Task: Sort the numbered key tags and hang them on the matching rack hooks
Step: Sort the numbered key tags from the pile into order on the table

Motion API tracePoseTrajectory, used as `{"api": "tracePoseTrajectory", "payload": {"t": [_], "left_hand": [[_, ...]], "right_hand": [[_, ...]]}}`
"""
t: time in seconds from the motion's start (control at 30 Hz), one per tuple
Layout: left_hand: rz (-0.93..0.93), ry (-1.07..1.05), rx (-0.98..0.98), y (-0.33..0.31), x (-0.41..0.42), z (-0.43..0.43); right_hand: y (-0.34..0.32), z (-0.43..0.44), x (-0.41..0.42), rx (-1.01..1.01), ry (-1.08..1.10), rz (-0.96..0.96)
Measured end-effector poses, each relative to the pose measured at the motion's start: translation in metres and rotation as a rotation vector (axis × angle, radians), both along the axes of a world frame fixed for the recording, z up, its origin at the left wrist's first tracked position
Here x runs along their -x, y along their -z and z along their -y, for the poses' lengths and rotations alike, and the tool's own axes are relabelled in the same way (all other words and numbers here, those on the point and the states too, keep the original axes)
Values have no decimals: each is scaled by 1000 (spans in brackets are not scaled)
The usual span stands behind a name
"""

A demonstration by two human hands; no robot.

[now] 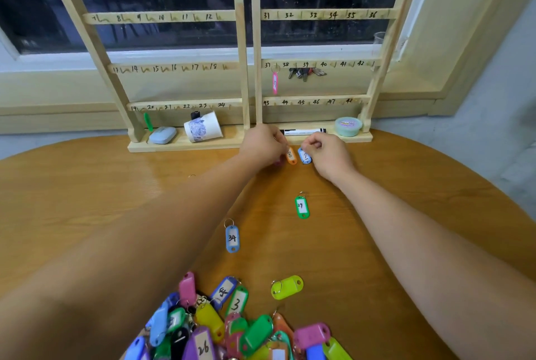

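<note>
Your left hand [262, 146] is curled, its fingertips pinching the top end of the orange tag [291, 155], which is marked 8. Your right hand [327, 153] is curled too, pinching the top of the blue tag [304, 156]. Its number is partly hidden by your fingers and I cannot read it for sure. The two tags hang side by side between your hands, almost touching, low over the table [420, 191]. A bit of pink shows under your left hand, but I cannot tell what it is.

Just beyond both grips is the base of the rack [245, 69], with a marker [304, 131] lying on it right behind your knuckles. A green tub [348, 126] stands beyond your right hand, and a tipped cup [203, 129] lies to the left of your left hand. Above the grips a pink tag [275, 83] hangs at hook 37, with a bunch of keys [306, 73] just to its right.

On your side of the grips, tag 29 [302, 207] lies flat, near. Tag 34 [232, 238] lies farther back towards you, beside your left forearm. A yellow-green tag [287, 287] lies closer to you still. The pile [232, 330] of mixed tags is nearest you, well apart from both hands.
</note>
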State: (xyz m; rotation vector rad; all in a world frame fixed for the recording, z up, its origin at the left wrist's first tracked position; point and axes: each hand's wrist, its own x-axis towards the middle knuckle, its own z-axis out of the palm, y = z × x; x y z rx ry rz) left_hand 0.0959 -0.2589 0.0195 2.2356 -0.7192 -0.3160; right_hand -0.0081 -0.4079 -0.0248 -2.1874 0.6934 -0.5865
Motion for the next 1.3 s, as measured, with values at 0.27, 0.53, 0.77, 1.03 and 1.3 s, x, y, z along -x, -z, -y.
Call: {"api": "tracePoseTrajectory", "payload": {"t": [0.27, 0.53, 0.77, 1.03, 1.3], "left_hand": [[121, 45, -51, 7, -7, 9], [261, 77, -44, 13, -7, 11], [352, 94, -49, 18, -6, 10], [403, 157, -196, 17, -6, 13], [423, 158, -156, 15, 2, 7]], "right_hand": [[3, -1, -3, 84, 85, -20], [4, -2, -1, 120, 96, -17], [-4, -3, 11, 81, 64, -19], [-5, -4, 25, 36, 34, -39], [-6, -8, 30, 50, 82, -5]]}}
